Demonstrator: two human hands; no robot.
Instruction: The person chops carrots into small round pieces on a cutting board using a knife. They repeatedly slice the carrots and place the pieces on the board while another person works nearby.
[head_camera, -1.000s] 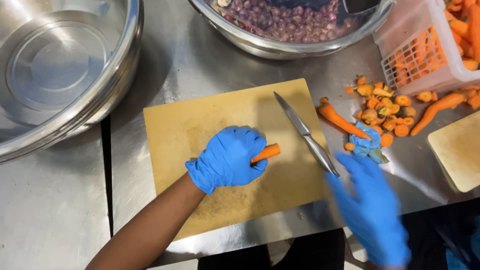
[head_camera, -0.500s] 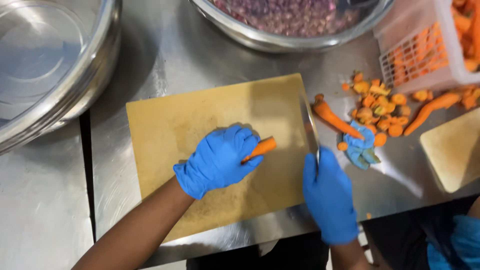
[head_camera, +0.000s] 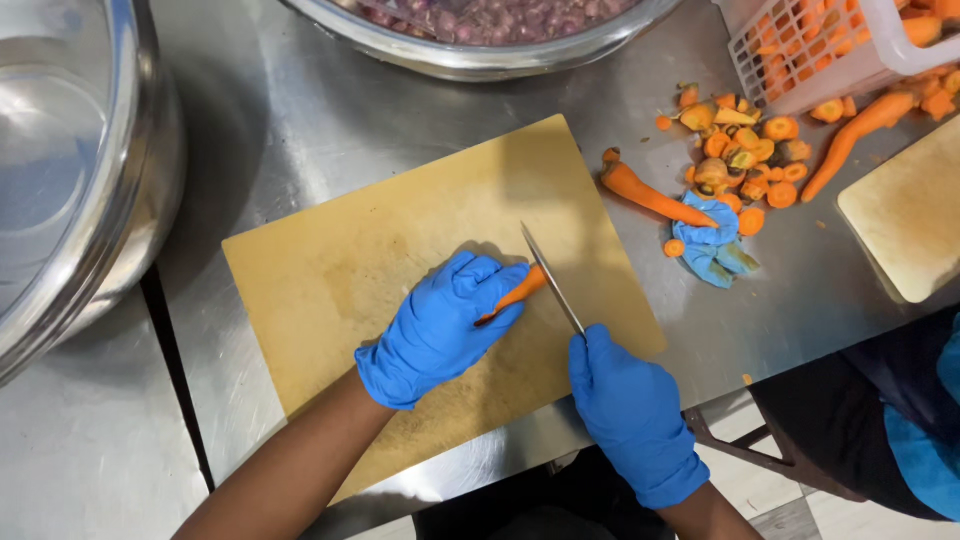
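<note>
No packages, labels, signs or screens are in view at or around either hand's grip; no surface near the grip carries print or a display
</note>
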